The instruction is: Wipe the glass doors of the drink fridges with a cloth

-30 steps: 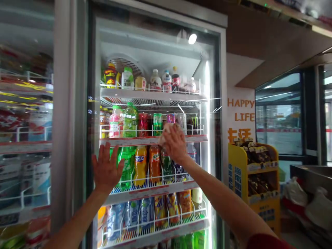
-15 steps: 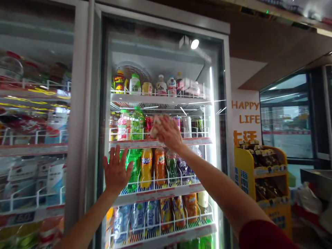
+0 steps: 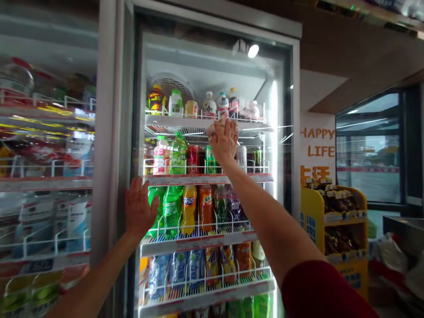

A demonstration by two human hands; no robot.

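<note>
A glass-door drinks fridge stands in front of me, its shelves full of bottles and cans. My left hand lies flat on the glass near the door's left edge, fingers spread, level with the green and orange soda bottles. My right hand is raised high on the glass, level with the top shelf. It presses a small pale cloth against the door, fingers closed over it. The cloth is mostly hidden by the hand.
A second glass-door fridge stands to the left. A yellow snack rack stands to the right, below a wall with the words HAPPY LIFE. Further right are a metal counter with pale bags and large windows.
My right hand with the cloth slid left along the middle shelf level, then up to the top shelf level. My left hand stayed pressed flat on the glass.
</note>
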